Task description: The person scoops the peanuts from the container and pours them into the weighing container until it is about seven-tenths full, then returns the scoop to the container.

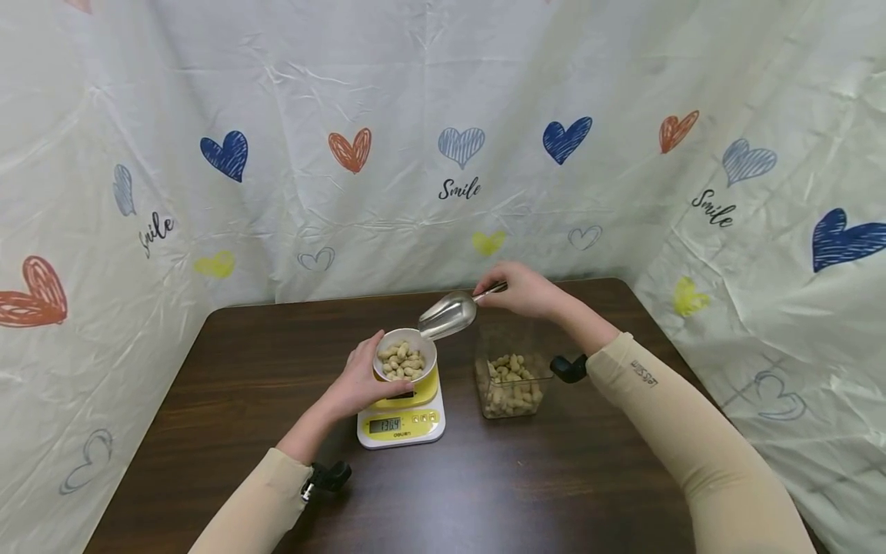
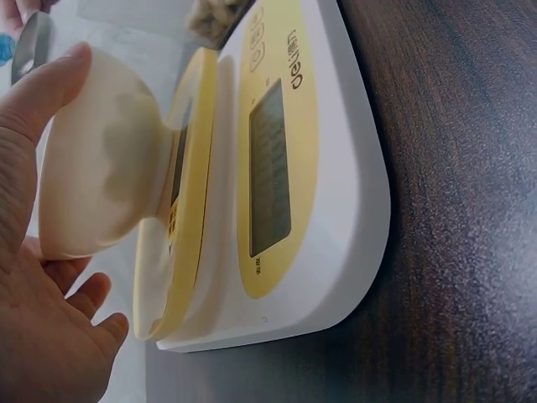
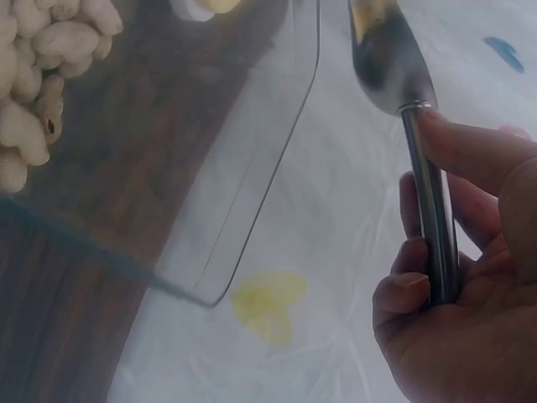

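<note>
A white bowl (image 1: 428, 352) of unshelled peanuts (image 1: 401, 360) sits on the platform of a yellow and white kitchen scale (image 2: 323, 210), whose display is lit with digits. My left hand (image 1: 361, 380) holds the bowl from the left, thumb on its near side and fingers round its far side. In my right hand (image 1: 521, 290) is the handle of a metal scoop (image 1: 453, 312), pinched between thumb and fingers. The scoop slants down leftward, its lip right at the bowl's right rim. No peanuts show in the scoop.
To the right of the scale, under my right forearm, stands a clear plastic container (image 3: 267, 189) with many peanuts in it. The dark wooden table (image 1: 277, 362) backs onto a white curtain (image 1: 388, 231) printed with hearts, which also hangs along both sides.
</note>
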`<act>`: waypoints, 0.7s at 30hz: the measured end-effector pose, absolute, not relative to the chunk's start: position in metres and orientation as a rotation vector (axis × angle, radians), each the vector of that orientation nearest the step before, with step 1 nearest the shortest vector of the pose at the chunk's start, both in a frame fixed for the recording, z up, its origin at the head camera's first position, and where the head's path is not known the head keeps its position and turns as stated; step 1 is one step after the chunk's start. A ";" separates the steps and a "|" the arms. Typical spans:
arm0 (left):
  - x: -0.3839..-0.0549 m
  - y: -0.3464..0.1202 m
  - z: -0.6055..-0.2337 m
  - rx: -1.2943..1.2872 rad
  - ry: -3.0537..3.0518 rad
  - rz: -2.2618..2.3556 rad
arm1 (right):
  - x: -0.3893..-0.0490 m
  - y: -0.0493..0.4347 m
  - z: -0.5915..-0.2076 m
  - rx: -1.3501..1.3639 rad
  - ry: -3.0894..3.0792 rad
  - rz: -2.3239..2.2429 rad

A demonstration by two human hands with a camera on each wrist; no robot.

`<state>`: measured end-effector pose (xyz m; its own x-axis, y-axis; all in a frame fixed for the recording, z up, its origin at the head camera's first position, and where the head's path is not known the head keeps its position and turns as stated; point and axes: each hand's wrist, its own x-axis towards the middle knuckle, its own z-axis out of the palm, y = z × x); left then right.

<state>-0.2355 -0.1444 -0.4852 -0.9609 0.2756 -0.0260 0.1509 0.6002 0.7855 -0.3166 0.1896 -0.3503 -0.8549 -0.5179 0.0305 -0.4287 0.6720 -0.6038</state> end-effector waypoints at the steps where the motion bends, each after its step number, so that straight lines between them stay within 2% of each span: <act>1: -0.235 -0.144 -0.485 0.359 2.677 1.293 | -0.315 0.192 -0.349 -0.779 2.741 -0.939; 8: -0.235 -0.144 -0.481 0.362 2.695 1.296 | -0.302 0.214 -0.341 -0.721 2.731 -0.971; 21: -0.218 -0.112 -0.439 0.580 2.723 1.372 | -0.288 0.269 -0.331 -0.686 2.872 -0.942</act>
<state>-0.2184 -0.1121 -0.4385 -0.9295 0.3443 0.1323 0.3112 0.5396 0.7823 -0.2875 0.2687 -0.3312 -0.9011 -0.4230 0.0954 -0.3973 0.7173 -0.5724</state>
